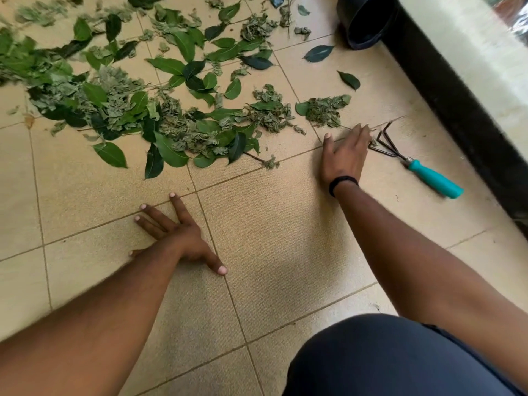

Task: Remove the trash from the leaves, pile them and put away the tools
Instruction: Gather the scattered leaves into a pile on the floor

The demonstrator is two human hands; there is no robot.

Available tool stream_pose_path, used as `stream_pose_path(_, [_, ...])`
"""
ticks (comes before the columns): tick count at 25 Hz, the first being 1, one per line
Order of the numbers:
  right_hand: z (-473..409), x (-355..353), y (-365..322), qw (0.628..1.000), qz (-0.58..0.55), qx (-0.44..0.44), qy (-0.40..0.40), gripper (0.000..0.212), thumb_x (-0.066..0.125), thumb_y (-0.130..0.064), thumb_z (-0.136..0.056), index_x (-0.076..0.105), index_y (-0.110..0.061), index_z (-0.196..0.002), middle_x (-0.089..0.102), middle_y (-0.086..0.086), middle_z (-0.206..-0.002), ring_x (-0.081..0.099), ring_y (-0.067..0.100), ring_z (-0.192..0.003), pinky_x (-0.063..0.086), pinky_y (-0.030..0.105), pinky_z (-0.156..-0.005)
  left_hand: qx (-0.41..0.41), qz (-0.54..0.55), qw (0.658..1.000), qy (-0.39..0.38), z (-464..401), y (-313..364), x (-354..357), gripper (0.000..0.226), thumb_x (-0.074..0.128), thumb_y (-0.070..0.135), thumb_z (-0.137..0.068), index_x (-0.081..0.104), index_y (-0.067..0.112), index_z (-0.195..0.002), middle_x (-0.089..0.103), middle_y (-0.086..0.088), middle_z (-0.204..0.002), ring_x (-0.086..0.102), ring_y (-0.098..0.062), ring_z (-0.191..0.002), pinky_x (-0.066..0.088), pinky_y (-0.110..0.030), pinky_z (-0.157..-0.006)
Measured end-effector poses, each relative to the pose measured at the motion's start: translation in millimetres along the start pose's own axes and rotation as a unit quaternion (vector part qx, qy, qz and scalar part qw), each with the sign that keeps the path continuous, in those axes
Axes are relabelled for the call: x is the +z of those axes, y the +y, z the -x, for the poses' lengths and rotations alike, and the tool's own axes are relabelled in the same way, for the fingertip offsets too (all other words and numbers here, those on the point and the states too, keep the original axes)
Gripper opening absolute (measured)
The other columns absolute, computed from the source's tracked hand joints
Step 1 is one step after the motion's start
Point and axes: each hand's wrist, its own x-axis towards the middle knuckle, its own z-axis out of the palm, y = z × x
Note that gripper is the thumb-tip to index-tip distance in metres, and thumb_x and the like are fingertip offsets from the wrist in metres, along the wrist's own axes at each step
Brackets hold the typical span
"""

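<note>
Green and dried leaves (160,90) lie scattered over the beige tiled floor (271,238), thickest at the upper left. A smaller clump of dried leaves (325,110) sits apart at the right. My right hand (344,157) lies flat and open on the floor just below that clump, fingertips beside the tines of a small hand rake. The rake (423,170) has dark metal prongs and a teal handle and lies on the floor to the right of that hand. My left hand (178,235) is spread flat on a bare tile, nearer to me, holding nothing.
A black bucket (365,21) lies on its side at the top right. A dark raised ledge (457,104) runs diagonally along the right edge of the floor. My knee in dark cloth (385,358) fills the lower right.
</note>
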Motion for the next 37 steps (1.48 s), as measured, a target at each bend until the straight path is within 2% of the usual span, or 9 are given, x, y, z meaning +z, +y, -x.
stream_pose_path(5, [-19.6,-1.3,-3.7,0.998,0.054,0.023,-0.028,0.076,0.033,-0.051,-0.102,0.013,-0.005,-0.158,0.009,0.016,-0.167,0.007,0.030,-0.154,0.007,0.042,-0.126,-0.007,-0.007,1.000,-0.003,-0.6,0.3,-0.1,0.194,0.097,0.060,-0.020,-0.064,0.019,-0.121,-0.066,-0.034,-0.120,-0.055,-0.054,-0.121,-0.002,-0.083,-0.105])
stream_pose_path(8, [-14.8,10.1,-34.1,0.988,-0.052,-0.111,-0.094,0.063,0.033,-0.045,-0.101,0.025,-0.015,-0.155,0.031,0.012,-0.160,0.030,0.026,-0.146,0.022,0.047,-0.123,-0.009,-0.009,1.000,-0.001,1.0,1.1,0.2,0.193,0.097,0.060,-0.024,-0.062,0.018,-0.123,-0.065,-0.034,-0.120,-0.054,-0.054,-0.121,-0.002,-0.083,-0.106])
stream_pose_path(11, [2.1,23.5,-54.5,0.974,-0.129,-0.174,-0.067,0.060,0.034,-0.041,-0.105,0.018,-0.019,-0.159,0.022,0.008,-0.165,0.020,0.022,-0.152,0.017,0.041,-0.124,-0.007,-0.010,1.000,-0.002,1.3,2.3,0.8,0.192,0.098,0.058,-0.025,-0.063,0.018,-0.123,-0.066,-0.033,-0.119,-0.056,-0.054,-0.120,-0.003,-0.083,-0.106])
stream_pose_path(13, [10.8,27.4,-50.9,0.988,-0.111,-0.109,-0.020,0.069,0.031,-0.050,-0.103,0.011,-0.015,-0.160,0.011,0.009,-0.168,0.010,0.022,-0.154,0.012,0.043,-0.126,-0.007,-0.009,1.000,-0.004,0.8,1.6,0.3,0.192,0.098,0.057,-0.025,-0.063,0.018,-0.122,-0.067,-0.033,-0.118,-0.056,-0.053,-0.119,-0.003,-0.082,-0.106])
stream_pose_path(15, [17.1,32.0,-38.2,0.995,-0.057,-0.066,-0.041,0.080,0.023,-0.061,-0.099,0.006,-0.013,-0.161,0.007,0.009,-0.168,0.005,0.022,-0.155,0.009,0.047,-0.126,-0.013,-0.010,1.000,-0.005,-0.6,2.2,-0.3,0.192,0.098,0.057,-0.025,-0.063,0.018,-0.122,-0.067,-0.033,-0.118,-0.056,-0.053,-0.119,-0.002,-0.082,-0.107])
stream_pose_path(18, [38.0,36.8,-33.5,0.986,0.062,-0.126,-0.088,0.098,0.016,-0.080,-0.091,0.001,-0.013,-0.160,0.000,0.010,-0.168,-0.002,0.023,-0.155,0.000,0.046,-0.126,-0.020,-0.012,1.000,-0.002,-2.0,4.6,-1.0,0.192,0.100,0.055,-0.027,-0.063,0.018,-0.121,-0.066,-0.034,-0.119,-0.054,-0.054,-0.121,-0.003,-0.081,-0.107])
stream_pose_path(23, [55.0,46.5,-49.4,0.928,0.201,-0.262,-0.172,0.141,0.029,-0.107,-0.057,-0.020,-0.021,-0.157,-0.019,0.019,-0.164,-0.017,0.034,-0.152,-0.002,0.053,-0.124,-0.032,-0.021,0.999,0.003,-12.0,4.8,-1.2,0.194,0.100,0.055,-0.024,-0.066,0.013,-0.114,-0.063,-0.041,-0.117,-0.050,-0.059,-0.123,-0.012,-0.072,-0.113])
stream_pose_path(29, [8.7,75.5,-104.3,0.939,0.212,-0.231,-0.140,0.129,0.020,-0.106,-0.060,-0.010,-0.029,-0.159,-0.011,0.021,-0.166,-0.011,0.037,-0.153,-0.001,0.060,-0.122,-0.027,-0.025,0.999,0.022,-20.2,2.5,2.3,0.192,0.100,0.056,-0.028,-0.066,0.012,-0.115,-0.063,-0.041,-0.116,-0.052,-0.059,-0.121,-0.016,-0.069,-0.113])
stream_pose_path(37, [-14.9,87.6,-125.8,0.953,0.196,-0.194,-0.128,0.107,0.029,-0.091,-0.078,0.001,-0.029,-0.161,-0.005,0.017,-0.167,-0.003,0.035,-0.154,0.004,0.060,-0.122,-0.039,0.018,0.999,0.009,-16.8,9.0,-4.7,0.195,0.099,0.057,-0.024,-0.063,0.007,-0.120,-0.061,-0.043,-0.118,-0.051,-0.060,-0.122,-0.019,-0.066,-0.114])
